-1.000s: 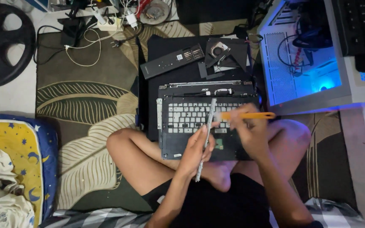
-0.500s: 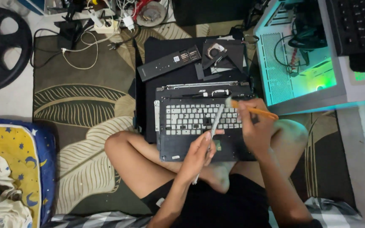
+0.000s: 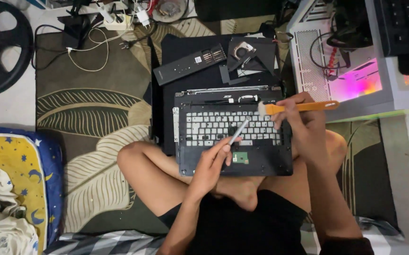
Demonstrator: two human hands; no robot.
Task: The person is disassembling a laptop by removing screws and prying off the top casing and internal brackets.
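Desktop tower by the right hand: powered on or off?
On. The desktop tower lies with its side open, and pink-purple light glows inside among its cables.

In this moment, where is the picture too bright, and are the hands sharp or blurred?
Head view: the lit computer case glows pink and washes out; the laptop shell, left hand with its grey tool and right hand with the orange brush look fairly sharp; corners are dim.
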